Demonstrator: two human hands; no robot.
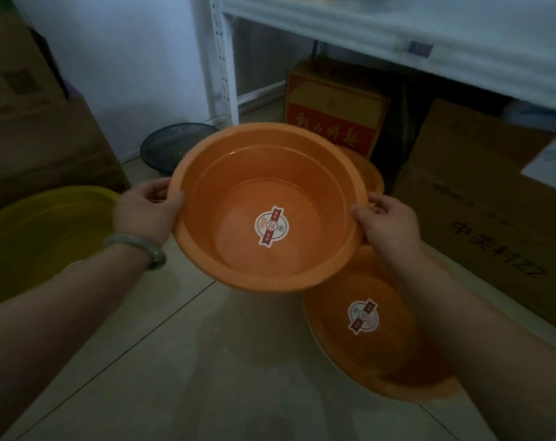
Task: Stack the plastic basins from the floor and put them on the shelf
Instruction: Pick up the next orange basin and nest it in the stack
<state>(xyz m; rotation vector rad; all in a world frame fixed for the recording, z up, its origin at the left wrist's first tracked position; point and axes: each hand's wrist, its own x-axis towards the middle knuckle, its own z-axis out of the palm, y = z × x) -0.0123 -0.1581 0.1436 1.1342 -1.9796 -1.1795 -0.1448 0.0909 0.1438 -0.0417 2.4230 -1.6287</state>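
I hold an orange plastic basin [238,192] above the floor, with a round sticker on its bottom. My left hand [146,208] grips its left rim and my right hand [388,221] grips its right rim. A second orange basin [375,351] with the same sticker lies on the floor below and to the right. A third orange basin [370,173] peeks out behind the held one. A yellow basin [38,233] sits on the floor at the left, and a dark basin [168,144] stands by the wall. The white shelf [397,30] runs across the top right.
Cardboard boxes [493,211] stand under the shelf at the right, with a red and yellow box [334,109] further back. More brown boxes [31,122] are stacked at the left. The shelf's white upright post [222,58] stands by the wall. The floor is tiled.
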